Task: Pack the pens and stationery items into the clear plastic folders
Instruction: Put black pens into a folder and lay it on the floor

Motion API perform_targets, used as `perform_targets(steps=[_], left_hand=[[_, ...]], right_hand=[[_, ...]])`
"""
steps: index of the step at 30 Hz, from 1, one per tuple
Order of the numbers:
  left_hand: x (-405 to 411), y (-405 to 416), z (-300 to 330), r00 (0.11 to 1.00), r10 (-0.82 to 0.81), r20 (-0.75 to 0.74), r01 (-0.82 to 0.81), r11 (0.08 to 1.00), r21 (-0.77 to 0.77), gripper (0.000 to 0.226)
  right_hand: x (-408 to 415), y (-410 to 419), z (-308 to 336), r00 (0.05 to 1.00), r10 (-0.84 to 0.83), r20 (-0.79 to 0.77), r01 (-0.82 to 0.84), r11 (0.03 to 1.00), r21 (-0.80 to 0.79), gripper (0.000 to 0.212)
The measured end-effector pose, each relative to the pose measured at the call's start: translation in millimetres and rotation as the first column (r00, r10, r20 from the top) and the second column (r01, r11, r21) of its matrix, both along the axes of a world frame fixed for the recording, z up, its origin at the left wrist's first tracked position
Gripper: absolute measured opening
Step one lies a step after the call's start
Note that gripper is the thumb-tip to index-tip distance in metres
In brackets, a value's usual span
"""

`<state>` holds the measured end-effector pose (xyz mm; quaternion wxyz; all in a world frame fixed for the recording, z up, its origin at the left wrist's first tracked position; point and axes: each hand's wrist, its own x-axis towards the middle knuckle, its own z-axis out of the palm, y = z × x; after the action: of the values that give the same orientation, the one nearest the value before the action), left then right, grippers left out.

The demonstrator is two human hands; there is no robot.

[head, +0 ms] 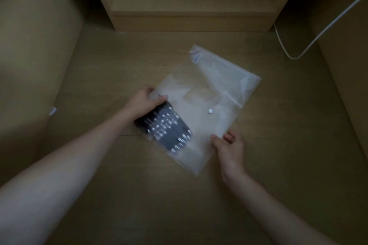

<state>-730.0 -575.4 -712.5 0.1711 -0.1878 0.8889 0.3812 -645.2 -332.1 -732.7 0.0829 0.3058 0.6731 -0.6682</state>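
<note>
At the middle of the surface (pixel 139 195) the left hand (pixel 142 101) curls its fingers round a bundle of pens (pixel 165 127) at the folder (pixel 209 101) mouth, and the right hand (pixel 229 145) pinches the folder's near edge. I judge the pens may catch on the thin plastic and spill if the mouth closes. A cable (pixel 318 32) at 2 o'clock and a shelf (pixel 191 20) at 12 o'clock are well apart; nothing blocks.
</note>
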Motion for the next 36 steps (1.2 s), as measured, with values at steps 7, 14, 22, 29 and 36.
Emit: perform_targets(steps=[7, 14, 22, 29, 36], left_hand=[[33.6, -8.9, 1.8, 0.980, 0.196, -0.021, -0.171, 0.897, 0.409, 0.016], [52.8, 4.3, 9.4, 0.880, 0.472, -0.054, -0.298, 0.637, 0.711, 0.014], [49.4, 25.1, 78.3, 0.809, 0.536, -0.241, -0.110, 0.540, 0.834, 0.019], [26.5, 27.4, 108.1, 0.785, 0.521, -0.335, -0.090, 0.631, 0.771, 0.027], [27.0, 33.9, 111.9, 0.823, 0.421, -0.380, 0.010, 0.659, 0.752, 0.035]], right_hand=[[-19.4, 10.4, 1.5, 0.998, 0.023, 0.054, -0.023, 1.000, -0.005, 0.037], [-16.5, 20.2, 27.7, 0.977, 0.210, -0.043, -0.214, 0.953, -0.214, 0.005], [-63.3, 39.0, 97.7, 0.926, 0.217, -0.310, -0.289, 0.934, -0.209, 0.012], [-100.6, 37.2, 132.7, 0.788, 0.470, -0.398, -0.423, 0.883, 0.204, 0.012], [-110.0, 42.0, 157.6, 0.780, 0.358, -0.512, -0.366, 0.926, 0.091, 0.009]])
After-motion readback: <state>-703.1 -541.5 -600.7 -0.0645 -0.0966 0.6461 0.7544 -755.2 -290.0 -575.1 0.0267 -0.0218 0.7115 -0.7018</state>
